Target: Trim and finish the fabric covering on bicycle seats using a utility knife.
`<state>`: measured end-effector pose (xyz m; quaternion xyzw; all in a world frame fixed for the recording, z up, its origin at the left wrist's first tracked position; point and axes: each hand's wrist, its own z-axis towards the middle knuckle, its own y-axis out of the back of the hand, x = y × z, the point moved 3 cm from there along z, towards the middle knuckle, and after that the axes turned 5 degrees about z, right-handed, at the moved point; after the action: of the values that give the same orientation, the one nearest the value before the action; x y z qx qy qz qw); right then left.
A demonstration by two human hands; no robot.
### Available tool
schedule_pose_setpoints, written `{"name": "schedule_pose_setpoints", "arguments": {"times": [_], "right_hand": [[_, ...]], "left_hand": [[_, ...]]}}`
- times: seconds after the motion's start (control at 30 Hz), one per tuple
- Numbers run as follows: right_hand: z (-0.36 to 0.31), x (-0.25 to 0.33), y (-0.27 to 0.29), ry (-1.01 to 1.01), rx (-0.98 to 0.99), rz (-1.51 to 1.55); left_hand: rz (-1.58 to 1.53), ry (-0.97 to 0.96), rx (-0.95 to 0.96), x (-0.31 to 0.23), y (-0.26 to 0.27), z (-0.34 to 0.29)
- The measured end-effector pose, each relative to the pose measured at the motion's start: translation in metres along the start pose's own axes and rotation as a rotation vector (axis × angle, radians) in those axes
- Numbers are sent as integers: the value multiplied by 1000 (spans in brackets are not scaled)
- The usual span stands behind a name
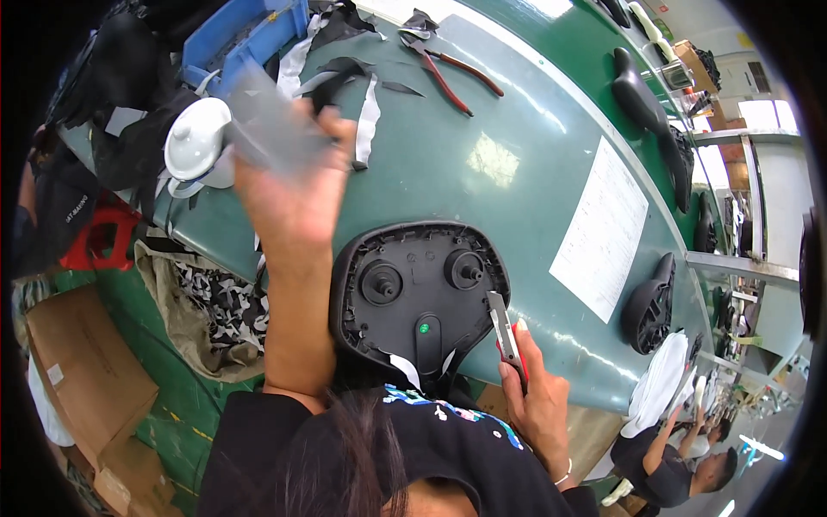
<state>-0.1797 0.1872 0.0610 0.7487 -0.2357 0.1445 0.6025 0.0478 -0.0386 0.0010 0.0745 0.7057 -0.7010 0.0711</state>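
The black bicycle saddle is lying underside up at the middle of the bench's near edge, its narrower end pointing toward the person. A round green sticker is showing on its underside, its marking too small to read, and white strips are sticking out near the narrower end. The right hand is gripping a red and silver utility knife, whose tip is pointing at the saddle's right rim. The left hand is hovering over the bench's left part, blurring together with a grey piece; whether the fingers are closing on it I cannot tell. A white sheet is lying by the far edge toward the right, carrying rows of faint, illegible writing. Red-handled pliers are resting near the far edge, and a lidded white mug is standing toward the left edge. On the floor, a carton is bearing a small white label.
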Motion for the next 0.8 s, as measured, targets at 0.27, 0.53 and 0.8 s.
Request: {"name": "schedule_pose_setpoints", "arguments": {"times": [0.27, 0.53, 0.8], "right_hand": [[15, -48, -16, -199, -347, 764], [57, -93, 4, -115, -813, 902], [242, -184, 73, -75, -784, 907]], "left_hand": [[2037, 407, 844, 38, 18, -21], [2070, 425, 705, 88, 0, 14], [1224, 709, 827, 148, -11, 12]]}}
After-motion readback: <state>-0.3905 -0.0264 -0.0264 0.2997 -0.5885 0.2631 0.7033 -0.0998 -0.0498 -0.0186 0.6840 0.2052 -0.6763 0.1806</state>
